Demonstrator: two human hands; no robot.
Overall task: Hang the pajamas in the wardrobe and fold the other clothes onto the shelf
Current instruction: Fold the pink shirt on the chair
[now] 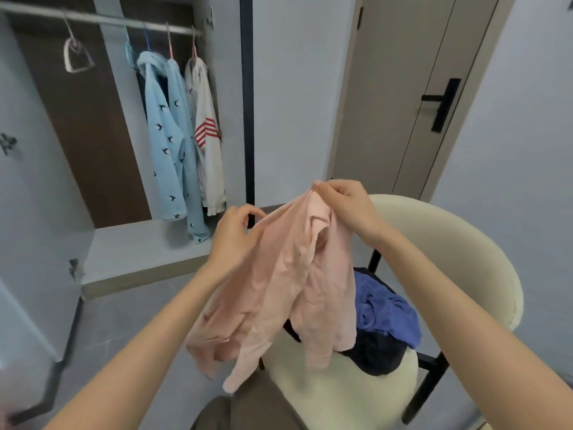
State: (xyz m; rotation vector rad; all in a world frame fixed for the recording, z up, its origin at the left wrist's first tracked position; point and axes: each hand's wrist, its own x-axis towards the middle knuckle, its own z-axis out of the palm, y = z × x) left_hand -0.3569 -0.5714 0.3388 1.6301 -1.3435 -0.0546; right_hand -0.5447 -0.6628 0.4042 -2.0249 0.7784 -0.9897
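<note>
Nearest, a cream chair (465, 268) on the grey floor (124, 330) holds a blue garment (384, 308) and a dark garment (378, 355) heaped on its seat. Over them hangs the pink garment (297, 274) — the right hand (347, 206) is clamped on its top, and the left hand (232, 234) pinches its edge just to the left. Farther left, the wardrobe's pale shelf (133, 252) lies beneath a rail (102, 21) holding light blue pajamas (164, 131), a white striped garment (207, 144) and a white hanger (76, 57) — far right stands a beige door (403, 103).
</note>
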